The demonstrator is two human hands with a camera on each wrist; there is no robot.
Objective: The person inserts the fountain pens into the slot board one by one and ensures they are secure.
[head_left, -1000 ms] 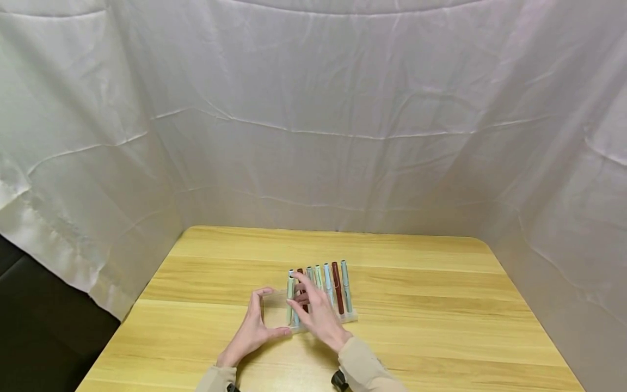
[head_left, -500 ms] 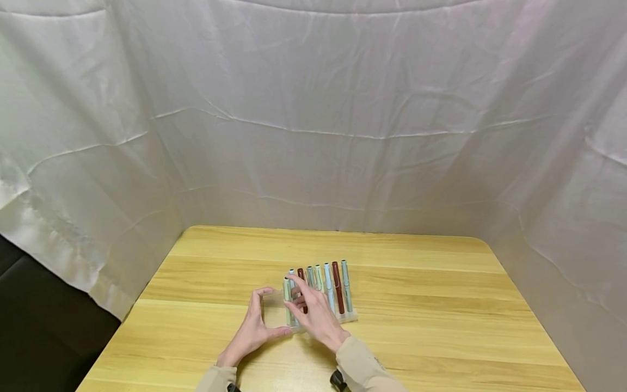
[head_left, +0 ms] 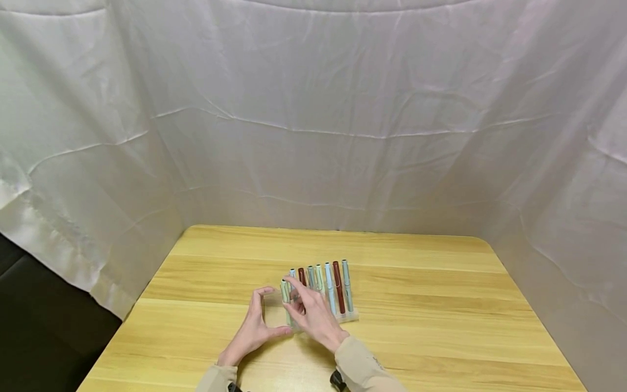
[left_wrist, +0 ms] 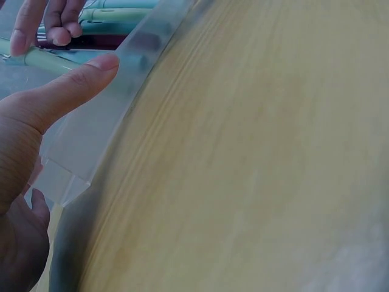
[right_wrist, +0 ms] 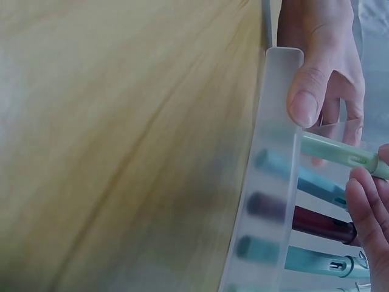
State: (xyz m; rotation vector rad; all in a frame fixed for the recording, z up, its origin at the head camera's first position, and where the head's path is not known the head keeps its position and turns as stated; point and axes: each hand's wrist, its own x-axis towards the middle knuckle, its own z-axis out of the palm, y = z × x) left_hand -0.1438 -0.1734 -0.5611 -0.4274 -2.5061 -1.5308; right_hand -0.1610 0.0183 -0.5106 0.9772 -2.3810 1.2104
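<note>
A translucent pen holder (right_wrist: 282,91) lies on the table with a row of capped pens in it. My left hand (head_left: 254,325) grips its left end, with the thumb on the near wall, as the left wrist view shows. My right hand (head_left: 317,320) pinches a pale green pen (head_left: 286,292) at the left of the row, near its upper end. The lower end of that pen stands at the holder's near wall. Beside it come a light blue pen (right_wrist: 319,185) and a dark red pen (right_wrist: 322,224), partly behind my right fingers in the head view.
Further right in the row are another light blue pen (head_left: 329,283), a second dark red pen (head_left: 338,288) and a grey-blue pen (head_left: 346,286) at the end. The wooden table (head_left: 441,316) is bounded by a pale curtain (head_left: 333,163) behind and at the sides.
The pale green pen has shifted slightly left, away from the light blue one, with my right fingers on it. My left hand stays in place on the holder.
</note>
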